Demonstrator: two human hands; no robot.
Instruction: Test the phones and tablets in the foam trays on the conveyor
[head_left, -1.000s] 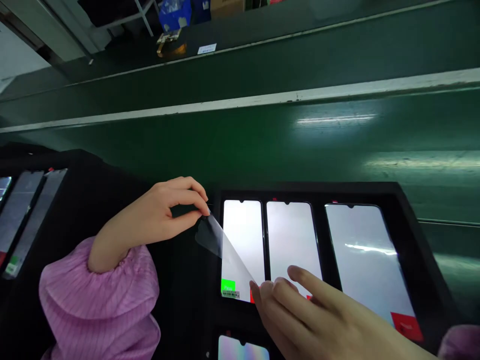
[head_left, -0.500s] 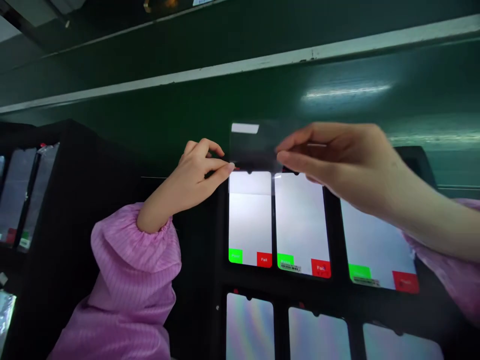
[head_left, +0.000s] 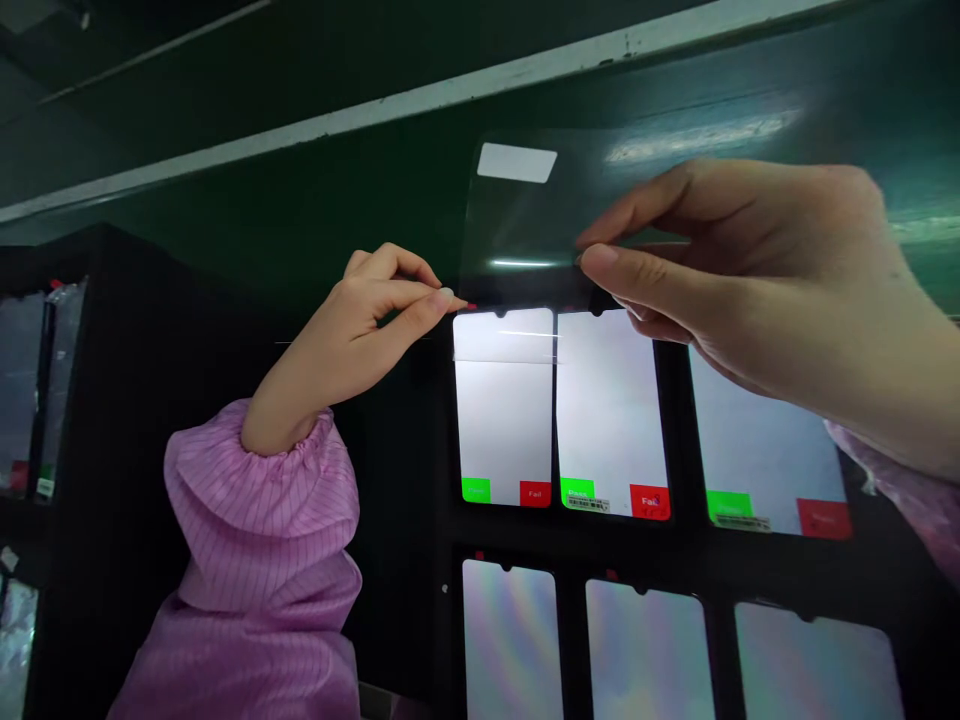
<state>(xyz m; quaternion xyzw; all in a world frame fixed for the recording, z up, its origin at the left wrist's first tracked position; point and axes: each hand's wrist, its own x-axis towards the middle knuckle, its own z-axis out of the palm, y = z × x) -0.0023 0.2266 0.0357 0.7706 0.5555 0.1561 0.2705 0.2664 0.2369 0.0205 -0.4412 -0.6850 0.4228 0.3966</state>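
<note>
A clear plastic film (head_left: 517,225) hangs tilted over the top of the leftmost lit screen (head_left: 502,430); its lower edge crosses that screen's upper part. My right hand (head_left: 742,260) pinches the film's right side between thumb and forefinger. My left hand (head_left: 375,320) is closed in a pinch at the film's left edge, beside a small red tab (head_left: 471,306); the exact contact is hard to see. A white rectangular patch (head_left: 517,162) shows near the film's upper left corner. The screen carries a green box (head_left: 476,490) and a red "Fail" box (head_left: 535,494).
Two more lit screens, a middle one (head_left: 611,410) and a right one (head_left: 772,450), stand in the same row. Below lie several greyish screens (head_left: 514,640). At left, a black rack (head_left: 97,400) holds wrapped screens (head_left: 19,390). A green surface (head_left: 360,200) with a pale strip (head_left: 322,125) runs behind.
My right hand has risen and come closer, lifting the film's upper part. The film's lower edge sits slightly higher on the screen. My left hand stays beside the red tab. The view has shifted a little.
</note>
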